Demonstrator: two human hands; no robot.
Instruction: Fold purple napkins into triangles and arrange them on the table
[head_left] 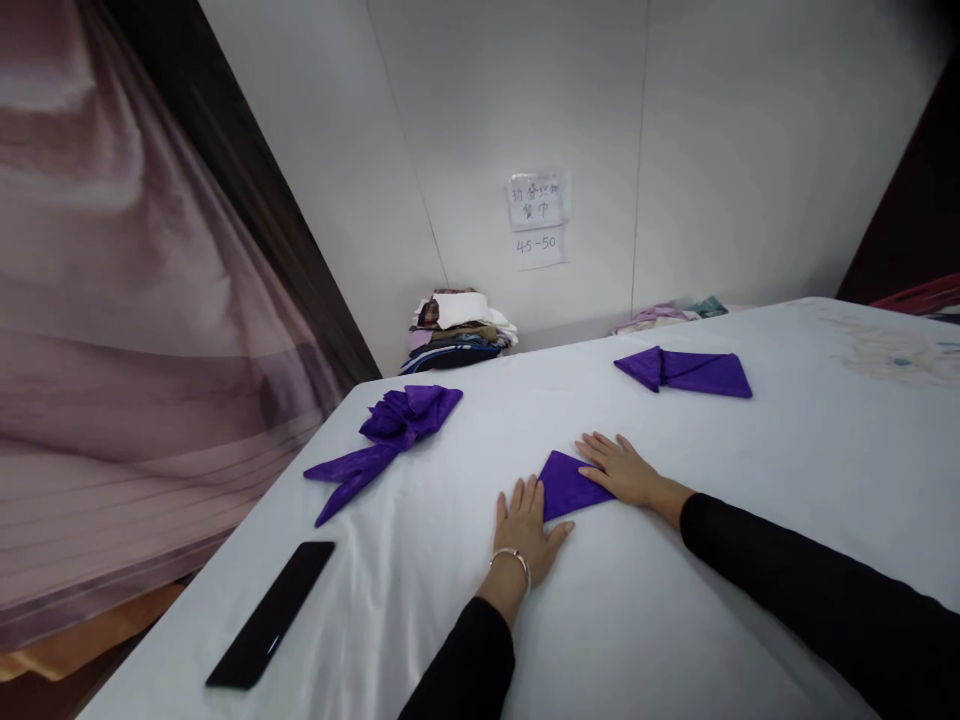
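Observation:
A purple cloth napkin, folded into a flat four-sided shape with a point at the far side, lies on the white-covered table. My left hand rests flat at its left edge, fingers spread, a silver bracelet at the wrist. Over its right corner lies my right hand, palm down with the fingers stretched out. That corner is partly hidden under the hand.
A purple folded flower with two tails lies at the left. Farther back on the right is an arrow-shaped purple napkin. A black phone-like slab lies near the left edge. Folded clothes are stacked behind the table.

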